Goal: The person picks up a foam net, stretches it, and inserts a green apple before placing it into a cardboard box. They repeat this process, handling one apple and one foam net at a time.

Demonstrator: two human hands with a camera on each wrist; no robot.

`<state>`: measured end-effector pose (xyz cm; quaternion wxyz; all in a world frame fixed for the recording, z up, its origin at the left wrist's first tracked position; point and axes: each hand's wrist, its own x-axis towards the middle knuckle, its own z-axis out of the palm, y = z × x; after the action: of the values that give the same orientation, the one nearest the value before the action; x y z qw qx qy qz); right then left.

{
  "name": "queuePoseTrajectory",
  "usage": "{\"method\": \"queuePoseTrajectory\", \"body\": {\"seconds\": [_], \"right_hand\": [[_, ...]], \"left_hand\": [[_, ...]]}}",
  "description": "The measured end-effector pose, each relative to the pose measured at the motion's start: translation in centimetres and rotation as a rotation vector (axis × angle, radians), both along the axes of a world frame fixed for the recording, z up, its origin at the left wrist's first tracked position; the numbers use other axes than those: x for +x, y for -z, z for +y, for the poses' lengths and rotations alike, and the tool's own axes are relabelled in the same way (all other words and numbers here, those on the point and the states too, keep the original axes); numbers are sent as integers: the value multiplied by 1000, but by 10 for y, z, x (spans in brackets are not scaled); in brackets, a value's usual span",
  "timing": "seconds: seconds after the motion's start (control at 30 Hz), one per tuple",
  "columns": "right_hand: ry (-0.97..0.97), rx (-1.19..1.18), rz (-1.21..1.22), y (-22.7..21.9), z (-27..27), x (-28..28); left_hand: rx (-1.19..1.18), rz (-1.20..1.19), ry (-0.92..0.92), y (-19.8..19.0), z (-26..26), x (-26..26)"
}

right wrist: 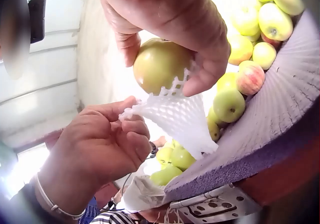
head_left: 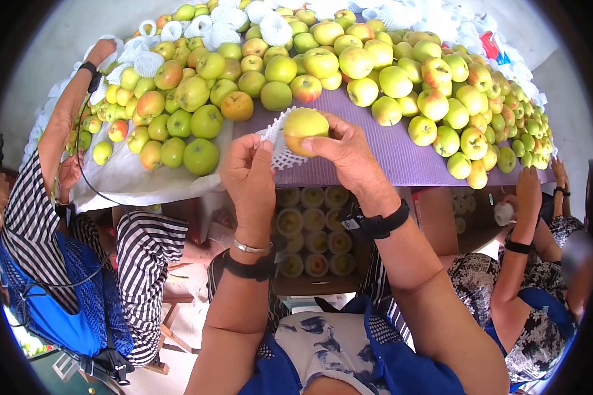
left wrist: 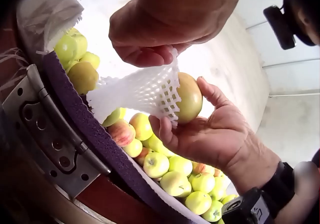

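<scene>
A yellow-green apple [head_left: 304, 130] is gripped by my right hand [head_left: 351, 153], thumb on its near side and fingers behind. Its lower end sits in the mouth of a white foam net sleeve [head_left: 286, 156]. My left hand [head_left: 249, 172] pinches the sleeve's rim between thumb and fingertips. In the right wrist view the net [right wrist: 172, 115] spreads at the apple [right wrist: 162, 66] and narrows toward its far end. The left wrist view shows the netting [left wrist: 145, 91] drawn partly over the apple [left wrist: 189, 98], with right-hand fingertips at its edge.
Loose apples [head_left: 323, 62] are heaped across the purple padded table [head_left: 369, 151], with white foam nets [head_left: 224, 26] behind them. Below the table edge, a box [head_left: 310, 284] holds rows of netted apples. People sit at both sides; one arm [head_left: 66, 112] reaches in from the left.
</scene>
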<state>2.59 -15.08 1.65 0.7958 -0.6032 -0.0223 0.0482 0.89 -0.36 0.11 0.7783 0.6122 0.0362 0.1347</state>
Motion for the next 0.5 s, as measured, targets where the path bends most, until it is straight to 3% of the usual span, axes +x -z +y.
{"method": "queuePoseTrajectory", "body": {"seconds": [0.03, 0.13, 0.23, 0.4, 0.5], "right_hand": [[-1, -49, -21, 1, -1, 0], [30, -539, -417, 5, -1, 0], [12, -613, -359, 6, 5, -4], [228, -672, -424, 16, 3, 4], [332, -800, -553, 15, 2, 3]], "left_hand": [[-34, 8, -9, -1, 0, 0], [-78, 12, -24, -2, 0, 1], [60, -72, -17, 2, -2, 2], [408, -326, 32, 3, -7, -4], [382, -314, 133, 12, -8, -4]]}}
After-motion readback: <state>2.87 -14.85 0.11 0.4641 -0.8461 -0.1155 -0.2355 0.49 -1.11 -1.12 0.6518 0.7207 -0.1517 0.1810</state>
